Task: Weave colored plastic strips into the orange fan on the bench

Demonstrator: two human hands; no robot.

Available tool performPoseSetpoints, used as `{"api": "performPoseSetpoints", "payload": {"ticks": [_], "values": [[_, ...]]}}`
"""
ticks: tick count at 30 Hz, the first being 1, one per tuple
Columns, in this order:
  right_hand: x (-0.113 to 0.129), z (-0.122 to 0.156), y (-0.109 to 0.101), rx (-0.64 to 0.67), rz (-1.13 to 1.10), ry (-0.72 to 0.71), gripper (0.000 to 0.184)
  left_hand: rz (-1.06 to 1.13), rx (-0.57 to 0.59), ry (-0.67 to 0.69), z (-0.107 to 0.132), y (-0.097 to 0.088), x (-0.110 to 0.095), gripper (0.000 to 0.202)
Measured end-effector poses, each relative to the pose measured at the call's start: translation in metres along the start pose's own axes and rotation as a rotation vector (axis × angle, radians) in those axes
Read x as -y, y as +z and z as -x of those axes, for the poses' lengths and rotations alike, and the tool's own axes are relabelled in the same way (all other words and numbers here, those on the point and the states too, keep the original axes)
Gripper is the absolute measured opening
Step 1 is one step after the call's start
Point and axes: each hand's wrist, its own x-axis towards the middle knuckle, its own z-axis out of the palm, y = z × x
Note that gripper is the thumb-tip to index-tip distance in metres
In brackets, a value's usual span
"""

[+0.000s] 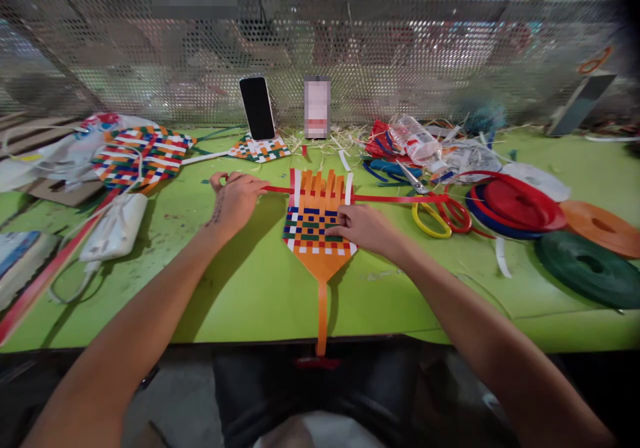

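Observation:
A woven fan (320, 261) of orange, white, blue, green and red strips lies on the green table, its orange handle pointing toward me. A red strip (385, 199) runs crosswise through the loose upper ends of the orange strips and stretches out to both sides. Pinched in the fingers of my left hand (239, 198) is the left end of this red strip, apart from the fan. My right hand (367, 229) rests on the fan's right edge with curled fingers on the weave; whether a strip is between them is hidden.
Yellow and red scissors (433, 216) lie at the right, near rolls of red, orange and green strip (590, 268). Finished woven fans (150, 157) and a white power strip (114, 228) are at the left. A phone (257, 108) leans against the perforated metal screen (280, 48).

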Motion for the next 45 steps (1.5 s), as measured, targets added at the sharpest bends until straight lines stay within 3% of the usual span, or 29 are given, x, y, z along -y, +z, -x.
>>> {"api": "performPoseSetpoints", "payload": {"ticks": [23,36,38,40,43,45], "values": [[0.001,0.001,-0.002,-0.007,-0.009,-0.012,0.047,0.035,-0.027,0.000,0.000,-0.012,0.000,0.038],[0.001,0.001,-0.004,-0.016,-0.014,-0.007,0.045,-0.012,-0.025,0.008,0.001,-0.007,0.004,0.040],[-0.001,0.002,-0.011,-0.066,-0.047,-0.007,0.042,0.003,-0.032,-0.011,0.002,-0.010,0.000,0.042],[-0.006,0.002,-0.021,-0.199,-0.096,-0.007,0.040,0.012,-0.057,-0.021,0.005,-0.014,-0.009,0.046],[-0.019,-0.001,-0.036,-0.437,-0.131,-0.043,0.041,0.006,-0.093,0.005,0.008,-0.020,-0.030,0.047],[-0.028,-0.004,-0.041,-0.496,-0.125,-0.066,0.042,-0.009,-0.102,0.050,0.011,-0.019,-0.045,0.044]]}}
